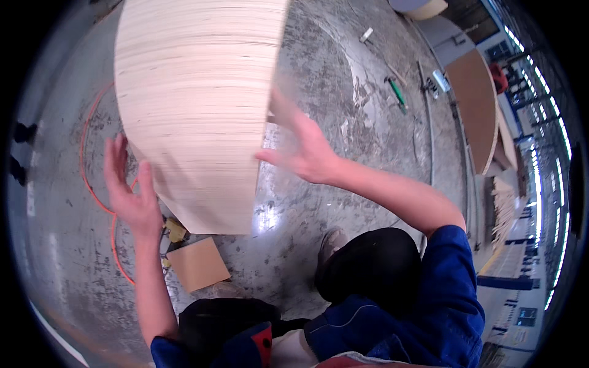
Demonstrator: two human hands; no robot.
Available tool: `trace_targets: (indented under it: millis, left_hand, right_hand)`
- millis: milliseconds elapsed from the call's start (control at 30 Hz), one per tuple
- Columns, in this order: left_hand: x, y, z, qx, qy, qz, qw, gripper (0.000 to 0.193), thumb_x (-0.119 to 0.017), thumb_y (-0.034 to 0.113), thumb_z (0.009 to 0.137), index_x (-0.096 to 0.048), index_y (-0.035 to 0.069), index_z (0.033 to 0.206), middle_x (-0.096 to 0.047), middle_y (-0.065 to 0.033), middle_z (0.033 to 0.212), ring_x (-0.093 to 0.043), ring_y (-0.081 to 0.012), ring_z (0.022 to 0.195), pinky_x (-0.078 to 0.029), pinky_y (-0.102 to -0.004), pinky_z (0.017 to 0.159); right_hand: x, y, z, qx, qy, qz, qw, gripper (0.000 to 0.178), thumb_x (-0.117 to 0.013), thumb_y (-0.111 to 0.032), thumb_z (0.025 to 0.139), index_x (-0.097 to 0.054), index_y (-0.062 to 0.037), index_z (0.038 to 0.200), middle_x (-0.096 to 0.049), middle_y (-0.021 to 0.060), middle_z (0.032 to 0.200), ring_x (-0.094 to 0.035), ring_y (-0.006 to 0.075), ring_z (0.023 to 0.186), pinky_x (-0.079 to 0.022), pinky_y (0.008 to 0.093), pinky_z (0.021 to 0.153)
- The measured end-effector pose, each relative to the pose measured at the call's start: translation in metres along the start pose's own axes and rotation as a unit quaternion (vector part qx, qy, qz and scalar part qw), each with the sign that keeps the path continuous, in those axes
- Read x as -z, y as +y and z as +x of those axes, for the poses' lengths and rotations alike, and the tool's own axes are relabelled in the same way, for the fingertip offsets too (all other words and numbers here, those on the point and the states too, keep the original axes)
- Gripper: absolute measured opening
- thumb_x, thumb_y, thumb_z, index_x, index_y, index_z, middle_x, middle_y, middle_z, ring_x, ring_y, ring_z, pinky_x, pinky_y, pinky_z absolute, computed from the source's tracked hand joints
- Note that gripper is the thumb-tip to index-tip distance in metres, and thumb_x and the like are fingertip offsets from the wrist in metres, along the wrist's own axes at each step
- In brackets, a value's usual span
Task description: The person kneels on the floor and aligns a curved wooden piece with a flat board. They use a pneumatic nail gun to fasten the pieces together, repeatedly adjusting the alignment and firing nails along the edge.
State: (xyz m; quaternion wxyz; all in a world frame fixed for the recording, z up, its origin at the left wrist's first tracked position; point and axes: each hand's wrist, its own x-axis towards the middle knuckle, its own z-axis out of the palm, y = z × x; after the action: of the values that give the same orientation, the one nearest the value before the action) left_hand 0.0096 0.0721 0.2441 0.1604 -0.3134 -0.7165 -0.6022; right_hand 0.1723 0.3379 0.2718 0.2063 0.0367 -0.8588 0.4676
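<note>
A large pale wooden panel (196, 110) with fine layered lines and a bowed left edge rises in front of me, its far end cut off by the top of the view. My left hand (133, 196) is beside its lower left edge, thumb and fingers apart; contact there is unclear. At the opposite edge, my right hand (310, 150) has its thumb and fingers spread against or just beside the wood. Motion blurs its fingers. Whether the panel rests on the floor cannot be seen.
Near my feet lie a flat brown board (199, 265) and a yellow tool (176, 230). An orange hose (83, 147) curves along the left floor. To the right are a green-handled hammer (396, 92), a metal pipe (430, 129) and a curved brown panel (475, 101).
</note>
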Motion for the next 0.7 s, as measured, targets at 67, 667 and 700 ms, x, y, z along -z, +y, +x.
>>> trace_targets:
  millis: [67, 667, 700]
  left_hand:
    - [-0.003, 0.013, 0.028, -0.015, -0.001, 0.028, 0.999, 0.061, -0.062, 0.007, 0.099, -0.033, -0.006, 0.151, -0.045, -0.0252, 0.150, -0.046, -0.0327, 0.139, -0.036, -0.0427, 0.117]
    - [-0.046, 0.042, 0.075, 0.083, 0.068, 0.063, 0.992, 0.052, -0.057, 0.017, 0.104, -0.039, -0.012, 0.143, -0.060, -0.0205, 0.134, -0.059, -0.0206, 0.121, -0.045, -0.0313, 0.104]
    - [-0.050, 0.045, 0.075, 0.091, 0.075, 0.050, 0.992, 0.052, -0.058, 0.016, 0.104, -0.038, -0.013, 0.143, -0.059, -0.0209, 0.135, -0.059, -0.0212, 0.122, -0.045, -0.0317, 0.105]
  right_hand:
    - [-0.012, 0.006, -0.002, 0.025, 0.029, -0.023, 0.999, 0.092, -0.076, -0.022, 0.090, -0.020, 0.0003, 0.158, -0.031, 0.0254, 0.159, -0.039, 0.0375, 0.144, -0.037, 0.0441, 0.118]
    - [-0.049, 0.026, -0.026, 0.164, 0.162, -0.020, 0.973, 0.067, -0.075, -0.009, 0.082, -0.048, 0.0067, 0.142, -0.056, 0.0260, 0.137, -0.055, 0.0419, 0.128, -0.047, 0.0458, 0.107]
    - [-0.045, 0.024, -0.024, 0.163, 0.172, -0.011, 0.971, 0.068, -0.074, -0.008, 0.080, -0.049, 0.0069, 0.141, -0.058, 0.0272, 0.134, -0.057, 0.0426, 0.126, -0.047, 0.0464, 0.108]
